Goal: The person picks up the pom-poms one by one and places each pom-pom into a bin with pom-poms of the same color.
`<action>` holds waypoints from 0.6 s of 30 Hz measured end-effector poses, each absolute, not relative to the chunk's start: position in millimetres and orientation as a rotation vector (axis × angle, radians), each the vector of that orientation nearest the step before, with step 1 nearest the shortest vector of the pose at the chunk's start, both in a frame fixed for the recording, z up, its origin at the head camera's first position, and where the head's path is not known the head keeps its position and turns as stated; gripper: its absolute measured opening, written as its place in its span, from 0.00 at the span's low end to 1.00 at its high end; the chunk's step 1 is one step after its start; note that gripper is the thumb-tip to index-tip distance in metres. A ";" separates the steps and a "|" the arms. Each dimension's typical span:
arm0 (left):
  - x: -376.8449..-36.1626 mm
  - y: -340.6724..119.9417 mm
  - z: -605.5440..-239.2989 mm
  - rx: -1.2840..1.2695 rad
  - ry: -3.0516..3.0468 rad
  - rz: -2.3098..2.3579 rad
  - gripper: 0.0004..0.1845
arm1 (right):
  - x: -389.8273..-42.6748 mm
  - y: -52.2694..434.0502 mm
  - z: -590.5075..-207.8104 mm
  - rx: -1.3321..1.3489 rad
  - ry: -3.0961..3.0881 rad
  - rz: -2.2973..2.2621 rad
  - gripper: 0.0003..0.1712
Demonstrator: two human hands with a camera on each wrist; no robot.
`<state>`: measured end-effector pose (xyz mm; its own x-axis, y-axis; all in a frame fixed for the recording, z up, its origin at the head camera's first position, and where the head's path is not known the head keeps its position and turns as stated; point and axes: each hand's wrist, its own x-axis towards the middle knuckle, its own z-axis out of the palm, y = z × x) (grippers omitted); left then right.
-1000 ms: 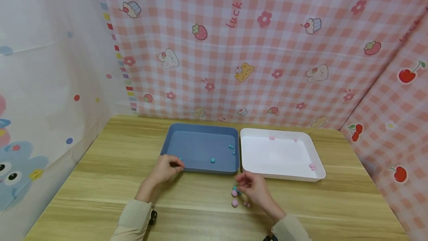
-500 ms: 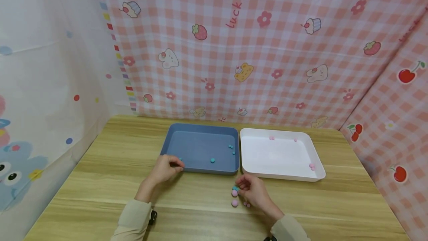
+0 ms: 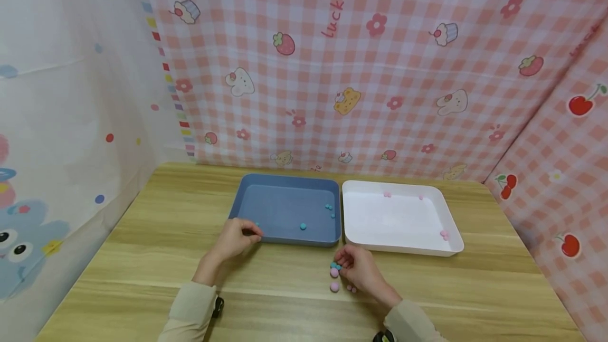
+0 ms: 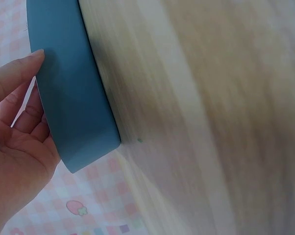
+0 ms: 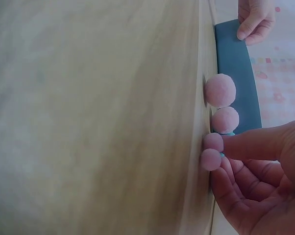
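Note:
A blue tray (image 3: 266, 207) holding a few teal pom-poms (image 3: 302, 226) sits beside a white tray (image 3: 404, 220) with a few pink pom-poms (image 3: 444, 235). My left hand (image 3: 236, 236) grips the blue tray's near-left corner, its fingers (image 4: 20, 105) lying against the tray wall (image 4: 71, 98). My right hand (image 3: 357, 267) hovers over a small cluster on the table in front of the trays. Pink pom-poms (image 5: 220, 90) lie there, with the smallest ones (image 5: 211, 159) at my fingertips. My thumb (image 5: 258, 144) and curled fingers pinch a teal pom-pom (image 3: 335, 266), which is mostly hidden in the right wrist view.
The wooden table (image 3: 142, 257) is enclosed by a pink checked cloth (image 3: 380, 94) at the back and right and a pale printed sheet (image 3: 62, 120) on the left. Bare tabletop lies around the trays and along the near edge.
My right hand has drawn slightly nearer and closed in on the pom-pom cluster. The left hand stays on the blue tray's corner.

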<state>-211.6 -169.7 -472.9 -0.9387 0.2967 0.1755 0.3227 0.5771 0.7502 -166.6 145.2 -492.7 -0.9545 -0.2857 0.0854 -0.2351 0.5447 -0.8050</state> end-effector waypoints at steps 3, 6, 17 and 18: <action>-211.7 -169.3 -472.9 -0.547 -2.758 -1.314 0.03 | -167.1 144.8 -492.5 -0.475 2.730 -1.368 0.14; -212.5 -169.6 -473.3 -0.547 -2.763 -1.308 0.03 | -167.6 144.1 -491.2 -0.467 2.722 -1.361 0.14; -211.9 -171.0 -473.1 -0.557 -2.760 -1.339 0.03 | -167.2 146.8 -488.6 -0.440 2.710 -1.377 0.15; -211.5 -171.7 -473.1 -0.558 -2.759 -1.343 0.02 | -167.1 146.8 -488.6 -0.438 2.704 -1.378 0.15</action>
<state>-211.5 -171.7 -473.1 -0.9357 0.3071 0.1738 0.3262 0.5650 0.7579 -167.1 146.8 -488.6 -0.9564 -0.2856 0.0616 -0.2177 0.5560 -0.8021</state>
